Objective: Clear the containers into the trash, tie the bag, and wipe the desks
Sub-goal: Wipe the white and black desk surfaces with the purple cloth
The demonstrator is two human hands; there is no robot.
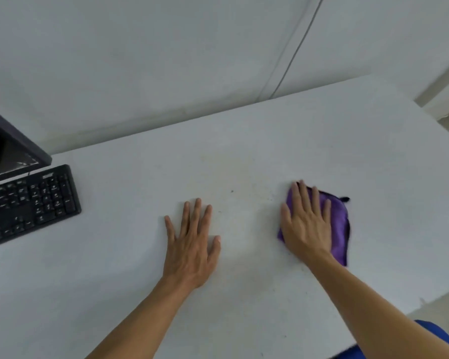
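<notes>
Around the hands: a black keyboard (pixel 31 203) lies at the left of the white tabletop (pixel 244 151), well apart from both hands; a dark monitor (pixel 8 149) stands just behind it.
Behind: a pale wall (pixel 140 60), with a thin dark cable (pixel 296 47) running down it toward the far edge of the tabletop.
Surface: some small dark specks (pixel 232 191) between the two hands.
Cloth: a purple cloth (pixel 340 224) lies flat on the tabletop at the right.
Right grip: the right hand (pixel 307 224) presses on the cloth, fingers straight and a little apart, not curled round it.
Left grip: the left hand (pixel 191 244) lies flat on the bare tabletop, fingers straight and spread, holding nothing.
Hidden: the right hand covers much of the cloth; its right side and far edge show. A small dark tab (pixel 345 199) at its far corner is blurred.
Cut off: the keyboard and monitor are cut by the left edge; a piece of blue clothing (pixel 436 335) shows only partly at the bottom right.
</notes>
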